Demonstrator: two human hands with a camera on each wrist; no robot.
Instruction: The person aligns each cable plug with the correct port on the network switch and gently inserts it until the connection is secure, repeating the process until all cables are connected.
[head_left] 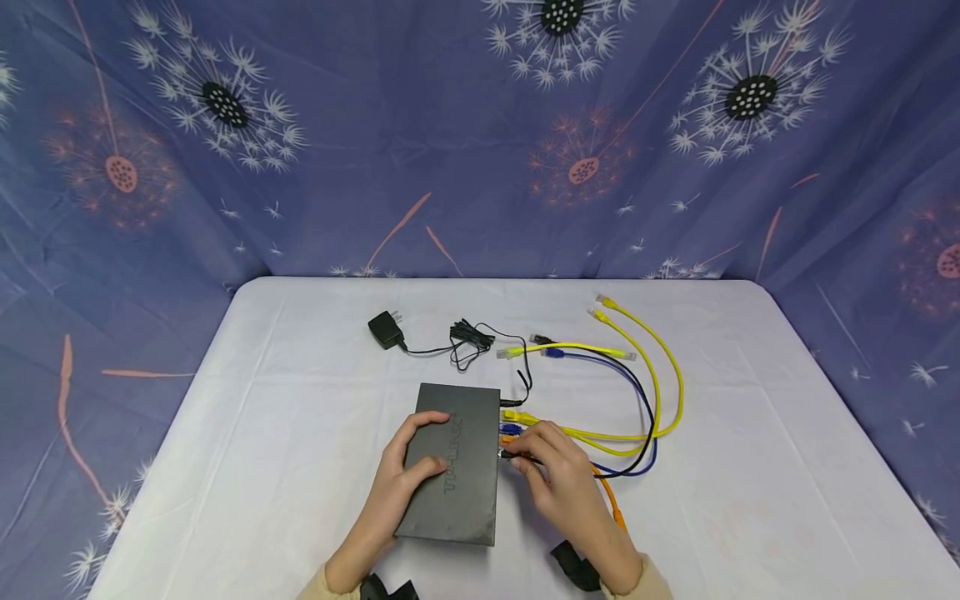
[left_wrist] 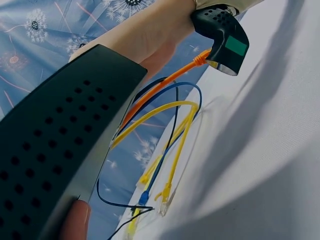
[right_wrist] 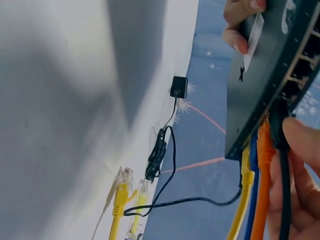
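A dark grey TP-LINK network switch (head_left: 461,517) is held by my left hand (head_left: 397,479), with thumb and a finger on its lettered top and other fingers around its underside in the right wrist view. My right hand (head_left: 558,479) pinches the black plug (right_wrist: 279,125) of a network cable right at a port on the switch's right side. Next to it, orange (right_wrist: 265,145), blue (right_wrist: 253,155) and yellow (right_wrist: 247,170) cable plugs sit in neighbouring ports. Several other ports (right_wrist: 300,70) show no plug. A thin black power cord (head_left: 512,403) enters the same side at the far corner.
A black power adapter (head_left: 386,331) lies at the back with its bundled cord (head_left: 471,335). Loose yellow cable ends (head_left: 603,300), a blue plug (head_left: 553,352) and a black plug (head_left: 540,339) lie behind the right hand. White cloth (head_left: 750,433) covers the table.
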